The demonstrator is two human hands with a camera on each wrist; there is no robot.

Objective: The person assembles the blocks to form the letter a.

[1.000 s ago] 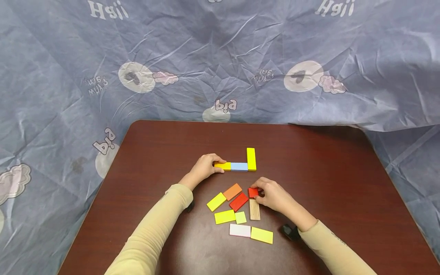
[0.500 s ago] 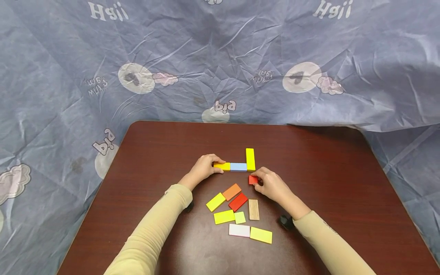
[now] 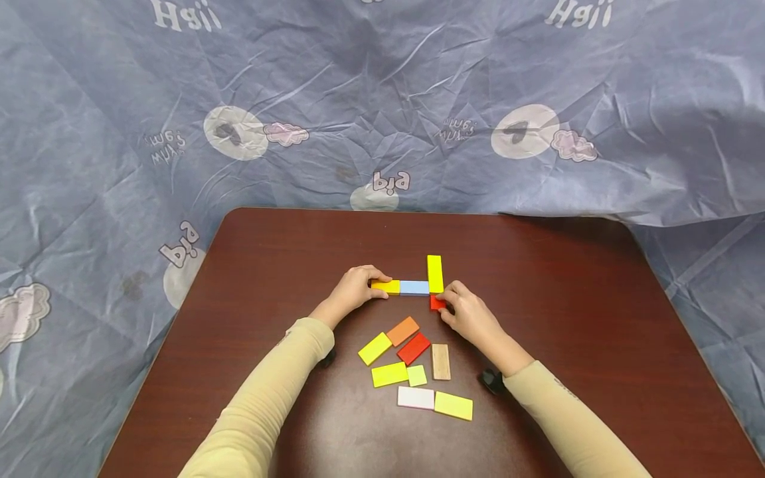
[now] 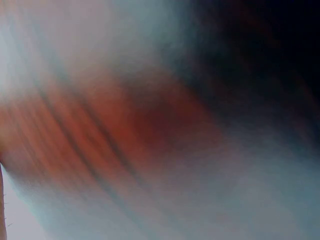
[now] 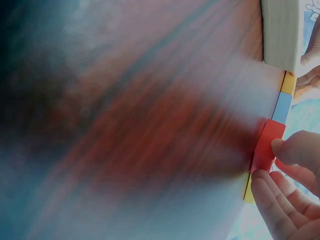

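My left hand pinches the orange-yellow wooden block at the left end of a short row. A light blue block lies against that block's right end. Crossing the row's right end, a yellow block points away from me. My right hand pinches a small red square block at the yellow block's near end; they seem to touch. In the right wrist view, thumb and fingers hold the red block at its sides. The left wrist view shows just a blurred reddish surface.
Nearer me on the brown table lie loose blocks: orange, red, natural wood, pale green, white and several yellow ones. A printed grey-blue cloth hangs behind the table.
My right hand has carried the small red block away from the natural wood block, up to the near end of the yellow block. The left hand has stayed on the orange-yellow block.
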